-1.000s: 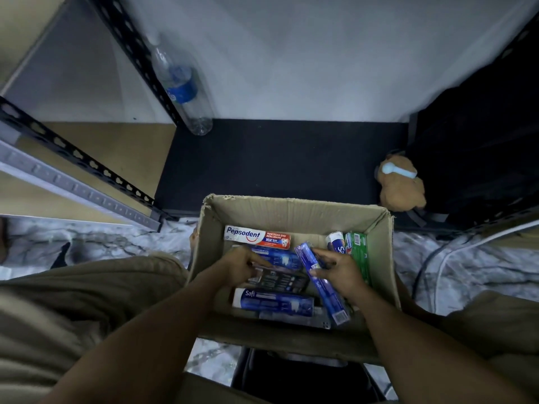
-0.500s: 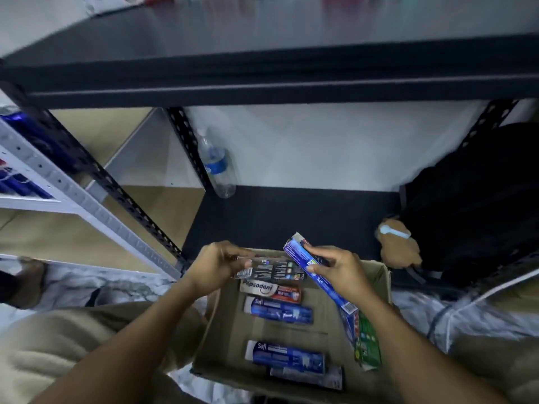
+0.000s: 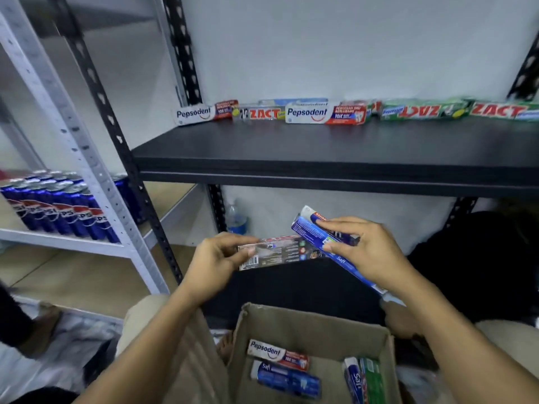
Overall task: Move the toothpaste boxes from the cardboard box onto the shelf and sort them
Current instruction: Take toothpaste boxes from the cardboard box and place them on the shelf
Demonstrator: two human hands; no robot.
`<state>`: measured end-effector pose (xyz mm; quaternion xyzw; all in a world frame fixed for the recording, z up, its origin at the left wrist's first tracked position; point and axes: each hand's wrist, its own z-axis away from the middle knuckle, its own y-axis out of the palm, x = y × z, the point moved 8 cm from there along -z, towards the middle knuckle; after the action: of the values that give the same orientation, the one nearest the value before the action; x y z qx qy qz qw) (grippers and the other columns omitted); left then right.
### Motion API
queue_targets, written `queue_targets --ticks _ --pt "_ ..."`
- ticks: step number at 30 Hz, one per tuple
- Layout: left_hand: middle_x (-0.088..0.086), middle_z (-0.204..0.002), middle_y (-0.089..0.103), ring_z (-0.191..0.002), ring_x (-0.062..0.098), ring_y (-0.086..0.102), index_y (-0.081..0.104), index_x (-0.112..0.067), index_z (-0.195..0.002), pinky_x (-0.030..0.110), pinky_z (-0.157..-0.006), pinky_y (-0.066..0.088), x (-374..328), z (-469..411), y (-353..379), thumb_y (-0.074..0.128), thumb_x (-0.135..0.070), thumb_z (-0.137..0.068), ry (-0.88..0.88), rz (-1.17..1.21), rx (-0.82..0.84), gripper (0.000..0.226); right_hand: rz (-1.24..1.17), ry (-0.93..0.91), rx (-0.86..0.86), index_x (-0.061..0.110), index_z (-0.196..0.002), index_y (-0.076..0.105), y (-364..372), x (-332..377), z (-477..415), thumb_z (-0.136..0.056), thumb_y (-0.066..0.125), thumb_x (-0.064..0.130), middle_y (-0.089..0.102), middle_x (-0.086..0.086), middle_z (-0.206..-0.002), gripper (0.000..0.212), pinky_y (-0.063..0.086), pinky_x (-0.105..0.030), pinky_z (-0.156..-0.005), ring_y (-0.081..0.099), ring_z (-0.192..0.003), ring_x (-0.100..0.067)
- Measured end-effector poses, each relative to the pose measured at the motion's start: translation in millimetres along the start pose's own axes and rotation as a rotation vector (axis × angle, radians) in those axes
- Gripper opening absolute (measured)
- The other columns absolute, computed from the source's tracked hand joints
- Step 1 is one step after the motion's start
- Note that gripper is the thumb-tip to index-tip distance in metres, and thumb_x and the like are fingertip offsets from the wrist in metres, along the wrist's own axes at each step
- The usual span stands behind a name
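Black shelf (image 3: 335, 147) carried a row of Pepsodent & Zact boxes at the back. Cardboard box (image 3: 313, 325) below w/ more inside. Left hand (image 3: 217, 262) clamped on grey box (image 3: 277, 253); right hand (image 3: 369, 252) clamped on blue Safi box (image 3: 310, 228), both below shelf edge.

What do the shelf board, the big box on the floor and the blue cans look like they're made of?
Shelf board: probably laminated wood or coated metal; smooth, black, with faint reflections.
Cardboard box: plain brown cardboard; matte, with soft, slightly bent edges.
Blue cans: likely aluminium; silvery tops and glossy printed sides.
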<state>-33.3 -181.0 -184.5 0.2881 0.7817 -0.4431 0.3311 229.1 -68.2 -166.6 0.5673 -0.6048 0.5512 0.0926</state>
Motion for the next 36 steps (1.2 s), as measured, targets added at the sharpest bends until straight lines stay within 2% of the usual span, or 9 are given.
queue_targets --ticks 3,7,10,12,16,22,25,31,36 --pt "-0.008 -0.082 0.067 -0.058 0.003 0.051 0.079 -0.024 -0.103 0.016 -0.063 0.045 -32 -4 -23 0.076 -0.016 -0.086 0.036 0.066 -0.074 0.019 0.085 -0.082 -0.028 0.047 -0.117 0.068 -31 44 -9 -0.079 0.082 0.026 0.065 0.023 -0.117 0.046 0.041 -0.009 -0.092 0.058 -0.109 0.007" --pt "0.005 -0.095 0.071 -0.067 0.0 0.063 0.077 -0.011 -0.106 0.011 -0.063 0.048 -73 -13 -46 0.071 -0.006 -0.089 0.061 0.167 -0.103 0.019 0.174 -0.177 -0.056 0.045 -0.12 0.068 -63 92 -25 -0.08 0.082 0.024 0.065 0.022 -0.116 0.048 0.046 -0.017 -0.093 0.06 -0.108 0.003" --pt "0.003 -0.1 0.071 -0.08 0.02 0.066 0.078 -0.029 -0.104 0.033 -0.074 0.057 -91 -23 -64 0.073 -0.018 -0.089 0.133 0.025 -0.084 0.019 0.213 -0.209 -0.038 0.048 -0.121 0.065 -81 115 -40 -0.082 0.08 0.026 0.064 0.024 -0.116 0.048 0.041 -0.009 -0.091 0.058 -0.108 0.004" --pt "0.001 -0.102 0.07 -0.086 0.031 0.065 0.078 -0.034 -0.101 0.04 -0.079 0.058 -96 -29 -74 0.075 -0.023 -0.087 0.148 -0.019 -0.045 0.018 0.256 -0.231 -0.037 0.048 -0.122 0.064 -90 127 -51 -0.082 0.08 0.028 0.064 0.022 -0.118 0.047 0.042 -0.013 -0.094 0.058 -0.109 0.002" --pt "0.003 -0.101 0.073 -0.088 0.024 0.068 0.079 -0.027 -0.1 0.024 -0.076 0.057 -117 -42 -104 0.074 -0.017 -0.088 0.165 0.068 -0.079 0.017 0.317 -0.258 -0.023 0.048 -0.123 0.064 -104 139 -75 -0.084 0.078 0.028 0.065 0.019 -0.123 0.046 0.043 -0.023 -0.101 0.058 -0.113 -0.002" --pt "-0.001 -0.087 0.078 -0.08 0.011 0.073 0.077 -0.018 -0.102 0.017 -0.069 0.054 -124 -73 -135 0.072 -0.013 -0.088 0.093 0.208 -0.2 0.016 0.484 -0.236 -0.017 0.047 -0.128 0.061 -111 131 -113 -0.087 0.074 0.031 0.064 0.01 -0.13 0.046 0.046 -0.035 -0.098 0.056 -0.119 -0.014" --pt "-0.004 -0.09 0.077 -0.084 0.01 0.073 0.078 -0.021 -0.1 0.014 -0.069 0.053 -117 -93 -137 0.073 -0.012 -0.088 0.105 0.114 -0.26 0.016 0.547 -0.186 0.053 0.051 -0.129 0.058 -101 112 -130 -0.088 0.073 0.034 0.059 0.01 -0.138 0.047 0.046 -0.038 -0.102 0.054 -0.124 -0.017" --pt "-0.009 -0.093 0.074 -0.08 0.009 0.068 0.076 -0.034 -0.097 0.029 -0.071 0.056 -68 -142 -134 0.076 -0.028 -0.087 0.023 -0.171 -0.352 0.012 0.644 -0.176 0.123 0.053 -0.132 0.054 -78 89 -161 -0.09 0.069 0.04 0.06 0.008 -0.138 0.046 0.048 -0.045 -0.1 0.055 -0.123 -0.021" --pt "0.001 -0.103 0.072 -0.085 0.013 0.062 0.073 -0.026 -0.101 0.028 -0.078 0.048 -63 -189 -135 0.071 -0.022 -0.09 0.007 -0.431 -0.344 0.011 0.63 -0.246 0.166 0.048 -0.131 0.057 -57 93 -191 -0.089 0.07 0.038 0.063 0.012 -0.134 0.045 0.046 -0.043 -0.101 0.055 -0.123 -0.019"
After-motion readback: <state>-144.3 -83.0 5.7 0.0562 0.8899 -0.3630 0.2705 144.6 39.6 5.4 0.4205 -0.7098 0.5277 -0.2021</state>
